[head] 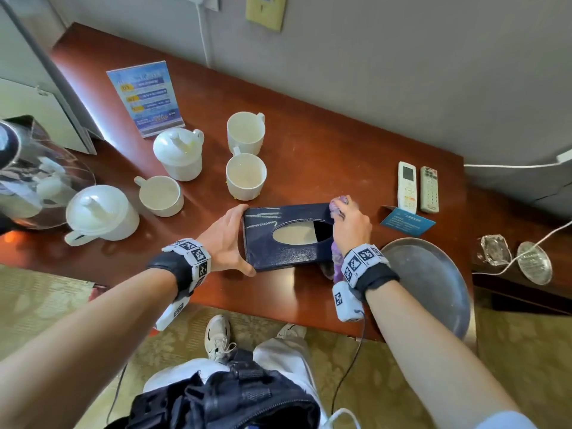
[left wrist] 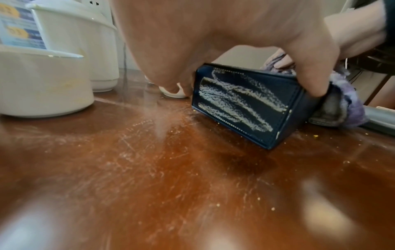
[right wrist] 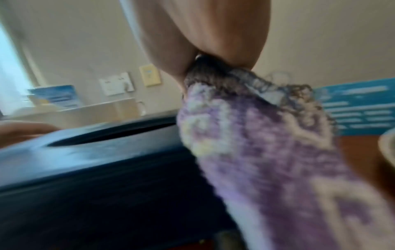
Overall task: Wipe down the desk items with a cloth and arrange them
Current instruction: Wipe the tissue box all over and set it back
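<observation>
A dark blue tissue box (head: pixel 288 235) with an oval opening sits near the front of the brown desk (head: pixel 356 150), tilted in the left wrist view (left wrist: pixel 241 104), with pale smear streaks on its top and end face. My left hand (head: pixel 227 239) grips its left end, thumb at the near corner and fingers over the far edge. My right hand (head: pixel 351 222) clutches a purple cloth (head: pixel 337 258) against the box's right end; the cloth (right wrist: pixel 256 152) hangs down that side.
White cups (head: pixel 246 176) and lidded mugs (head: pixel 178 153) stand left of centre behind the box. A blue sign stand (head: pixel 144 99) is at the back, two remotes (head: pixel 418 187) and a blue card (head: pixel 407 221) at right, a round metal tray (head: pixel 433 283) by my right wrist.
</observation>
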